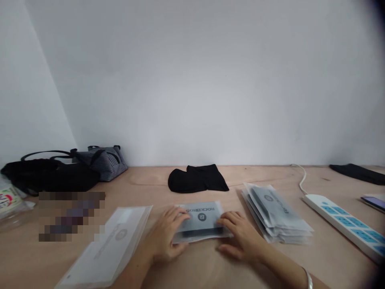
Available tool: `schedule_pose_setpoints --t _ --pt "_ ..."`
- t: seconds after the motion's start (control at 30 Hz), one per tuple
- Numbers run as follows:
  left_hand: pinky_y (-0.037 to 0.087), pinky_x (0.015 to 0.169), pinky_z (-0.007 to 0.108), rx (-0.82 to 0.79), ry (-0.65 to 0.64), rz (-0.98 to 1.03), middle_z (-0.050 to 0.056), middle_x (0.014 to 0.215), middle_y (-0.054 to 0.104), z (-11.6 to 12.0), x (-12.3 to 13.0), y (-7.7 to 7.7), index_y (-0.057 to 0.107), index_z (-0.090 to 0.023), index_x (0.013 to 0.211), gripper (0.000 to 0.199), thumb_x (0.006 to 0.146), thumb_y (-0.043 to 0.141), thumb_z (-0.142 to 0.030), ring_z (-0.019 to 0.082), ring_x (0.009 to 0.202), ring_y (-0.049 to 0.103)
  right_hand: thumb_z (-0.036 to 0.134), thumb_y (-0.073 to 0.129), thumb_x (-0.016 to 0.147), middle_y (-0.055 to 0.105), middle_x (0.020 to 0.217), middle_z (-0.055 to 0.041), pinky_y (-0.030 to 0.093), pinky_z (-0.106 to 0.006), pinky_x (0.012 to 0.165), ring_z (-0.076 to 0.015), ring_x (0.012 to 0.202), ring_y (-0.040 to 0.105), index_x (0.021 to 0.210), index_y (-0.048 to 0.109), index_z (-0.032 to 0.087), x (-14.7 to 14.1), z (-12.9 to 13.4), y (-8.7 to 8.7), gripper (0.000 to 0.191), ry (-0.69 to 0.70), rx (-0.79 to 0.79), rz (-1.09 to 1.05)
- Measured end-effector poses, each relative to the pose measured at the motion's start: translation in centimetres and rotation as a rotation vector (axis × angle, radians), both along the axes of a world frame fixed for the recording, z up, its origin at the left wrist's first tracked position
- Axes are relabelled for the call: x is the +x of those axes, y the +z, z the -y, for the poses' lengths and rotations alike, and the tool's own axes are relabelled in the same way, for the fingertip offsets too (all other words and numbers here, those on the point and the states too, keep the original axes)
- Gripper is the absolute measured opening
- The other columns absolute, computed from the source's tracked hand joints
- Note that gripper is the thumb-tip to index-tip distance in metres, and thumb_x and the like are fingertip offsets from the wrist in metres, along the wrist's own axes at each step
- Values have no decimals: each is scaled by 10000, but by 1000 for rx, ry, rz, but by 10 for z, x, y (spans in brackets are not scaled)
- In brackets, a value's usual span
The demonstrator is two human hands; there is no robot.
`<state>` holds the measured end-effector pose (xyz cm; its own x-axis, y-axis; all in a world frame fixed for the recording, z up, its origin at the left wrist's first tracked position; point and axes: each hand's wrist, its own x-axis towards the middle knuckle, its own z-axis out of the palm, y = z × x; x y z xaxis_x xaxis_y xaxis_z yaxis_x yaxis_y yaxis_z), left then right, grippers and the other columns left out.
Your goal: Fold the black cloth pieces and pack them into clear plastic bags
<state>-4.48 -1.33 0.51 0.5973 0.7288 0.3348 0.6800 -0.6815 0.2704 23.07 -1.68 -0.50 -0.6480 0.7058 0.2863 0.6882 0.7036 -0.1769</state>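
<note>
A frosted plastic bag (201, 221) printed ROCKBROS lies flat on the table in front of me, with something dark folded inside it. My left hand (170, 235) rests over its left edge, fingers stretched and apart. On the opposite edge lies my right hand (242, 237), its fingers also extended, thumb down near the tabletop. Left of my left hand are flat, pale bags (111, 245) with the same print, partly covered by my forearm. To the right of my right hand sits a stack of filled bags (275, 214), dark contents showing through.
A black cloth piece (198, 178) lies near the wall, another dark cloth (357, 173) at far right. A white power strip (345, 226) with blue sockets and a phone (374, 202) occupy the right. Black (51, 174) and striped bags (110, 162) stand back left.
</note>
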Motion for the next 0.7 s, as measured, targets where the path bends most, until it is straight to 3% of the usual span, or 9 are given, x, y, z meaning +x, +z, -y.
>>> schedule_pose_setpoints --t 0.1,0.17,0.27,0.4,0.53,0.6,0.7 --pt "160 1047 461 19 18 -60 56 1387 326 -6 15 -20 267 -254 1340 546 846 417 -430 258 1265 259 590 504 725 353 1349 -123 162 -469 1005 -284 1220 303 1346 282 209 -19 -14 4 761 139 -40 46" --pt "138 1058 457 -35 42 -103 61 1434 230 -13 19 -35 162 -225 1380 569 888 314 -468 242 1305 170 647 460 723 223 1418 -132 52 -507 1027 -298 1285 180 1389 151 204 -28 -23 0 858 193 -85 94" --pt "145 1060 445 -131 46 -147 74 1450 150 -19 18 -45 93 -192 1391 618 891 263 -514 231 1320 106 666 418 737 125 1437 -139 6 -521 1027 -296 1306 94 1394 39 195 -33 -32 -11 893 208 -167 128" --pt "128 1064 454 -216 25 -135 68 1448 132 -20 15 -43 91 -199 1388 626 886 254 -536 219 1321 88 611 388 796 117 1437 -130 62 -522 1029 -285 1306 100 1391 8 217 -33 -35 -21 809 184 -202 131" --pt "115 1070 455 -315 35 -11 56 1437 187 -23 13 -43 189 -210 1373 578 893 247 -526 204 1316 129 444 387 868 206 1426 -101 192 -510 1010 -276 1281 215 1387 103 278 -39 -35 -21 614 147 -125 152" --pt "148 1070 436 -364 67 177 36 1414 268 -25 10 -47 282 -229 1345 521 907 217 -503 192 1301 203 299 416 867 278 1402 -96 264 -484 990 -270 1251 292 1378 158 298 -43 -34 -22 572 118 -49 167" --pt "231 1051 407 -450 180 641 29 1306 461 -31 6 -53 450 -221 1249 505 901 228 -511 195 1238 348 97 450 783 393 1336 -111 373 -419 934 -257 1170 420 1371 197 286 -49 -31 -29 668 61 65 186"
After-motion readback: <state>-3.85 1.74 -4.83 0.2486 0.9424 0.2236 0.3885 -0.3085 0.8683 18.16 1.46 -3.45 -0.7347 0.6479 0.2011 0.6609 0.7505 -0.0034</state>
